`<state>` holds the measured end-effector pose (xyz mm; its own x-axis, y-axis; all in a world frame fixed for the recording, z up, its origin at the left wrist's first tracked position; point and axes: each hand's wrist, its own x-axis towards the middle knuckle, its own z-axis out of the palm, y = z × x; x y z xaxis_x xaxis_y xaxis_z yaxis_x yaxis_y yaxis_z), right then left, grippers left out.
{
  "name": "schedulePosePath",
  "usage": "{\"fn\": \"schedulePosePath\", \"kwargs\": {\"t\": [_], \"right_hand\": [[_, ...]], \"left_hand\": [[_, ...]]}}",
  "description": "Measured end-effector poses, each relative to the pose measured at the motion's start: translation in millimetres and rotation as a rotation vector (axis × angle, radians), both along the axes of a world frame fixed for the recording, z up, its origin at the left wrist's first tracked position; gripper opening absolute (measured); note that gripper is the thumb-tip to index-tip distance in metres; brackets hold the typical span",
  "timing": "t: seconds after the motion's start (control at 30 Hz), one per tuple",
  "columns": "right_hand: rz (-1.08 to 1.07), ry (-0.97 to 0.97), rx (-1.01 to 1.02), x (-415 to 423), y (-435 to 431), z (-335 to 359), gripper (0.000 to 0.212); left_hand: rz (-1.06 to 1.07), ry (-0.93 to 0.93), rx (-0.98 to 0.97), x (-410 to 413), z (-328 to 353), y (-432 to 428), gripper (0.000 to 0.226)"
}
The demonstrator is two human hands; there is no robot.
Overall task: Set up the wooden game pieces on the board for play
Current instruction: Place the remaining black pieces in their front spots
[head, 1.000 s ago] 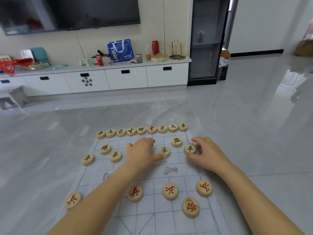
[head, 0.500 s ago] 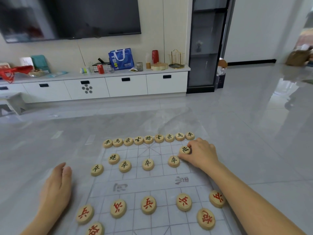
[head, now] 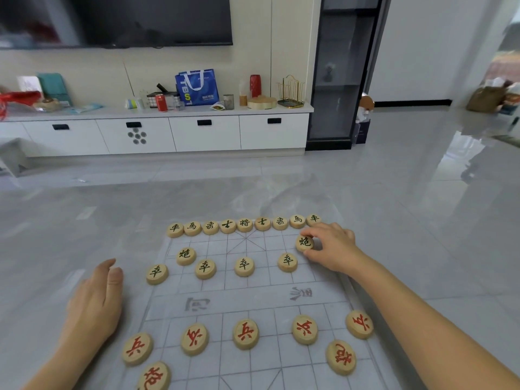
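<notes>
Right hand (head: pixel 330 247) pinches the black 炮 piece (head: pixel 304 242) at the far right of the board (head: pixel 253 304), thumb hiding part of its rim. Left hand (head: pixel 95 302) lies flat with fingers straight, on the floor beside the board. Red 炮 piece (head: pixel 154 375) is cut off at the frame bottom. Black back row (head: pixel 244 225) is legible: 車馬象士將士象馬車.
</notes>
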<state>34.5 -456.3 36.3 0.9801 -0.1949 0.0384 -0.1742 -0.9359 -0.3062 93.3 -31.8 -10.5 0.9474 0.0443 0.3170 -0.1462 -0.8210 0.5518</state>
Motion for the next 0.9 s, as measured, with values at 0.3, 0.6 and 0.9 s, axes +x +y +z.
{"fn": "schedulePosePath", "kwargs": {"t": [0.3, 0.6, 0.9], "right_hand": [[-0.018, 0.096, -0.006, 0.4, 0.0, 1.2, 0.046], [-0.032, 0.089, 0.005, -1.6, -0.2, 0.9, 0.046], [-0.09, 0.011, 0.096, -24.9, -0.1, -2.8, 0.056]], "left_hand": [[0.005, 0.013, 0.048, 0.1, 1.3, -1.4, 0.085], [0.011, 0.031, 0.072, -3.1, 6.3, -4.9, 0.087], [0.042, 0.072, 0.113, -13.4, 20.9, -15.6, 0.081]]}}
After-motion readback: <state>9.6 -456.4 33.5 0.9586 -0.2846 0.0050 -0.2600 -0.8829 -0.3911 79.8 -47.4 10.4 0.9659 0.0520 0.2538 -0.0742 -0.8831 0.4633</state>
